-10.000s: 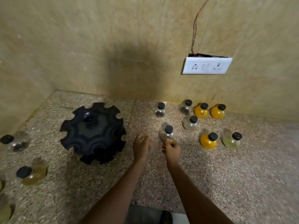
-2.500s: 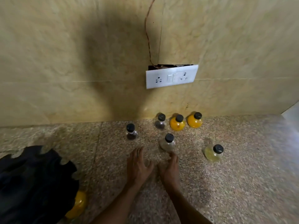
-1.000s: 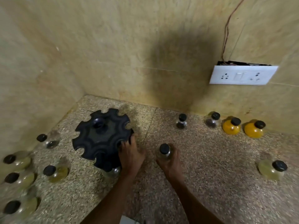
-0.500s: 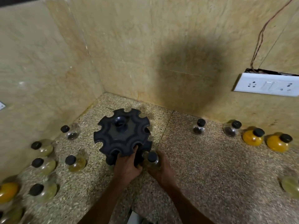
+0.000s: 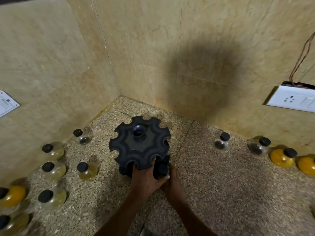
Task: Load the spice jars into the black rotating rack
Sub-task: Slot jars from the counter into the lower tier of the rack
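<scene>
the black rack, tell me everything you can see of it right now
The black rack looks like matte moulded plastic: a round top disc with rounded notches cut all around its rim and a raised hollow hub at the centre. A lower tier shows beneath its near edge. It stands upright on the speckled stone counter, near the wall corner. The left hand grips its near edge; the right hand presses a black-capped jar against its near-right side.

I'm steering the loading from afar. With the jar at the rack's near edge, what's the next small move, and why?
Probably push the jar sideways into the near slot of the rack: the right hand holds it at the rim, not seated, while the left hand braces the rack.
</scene>
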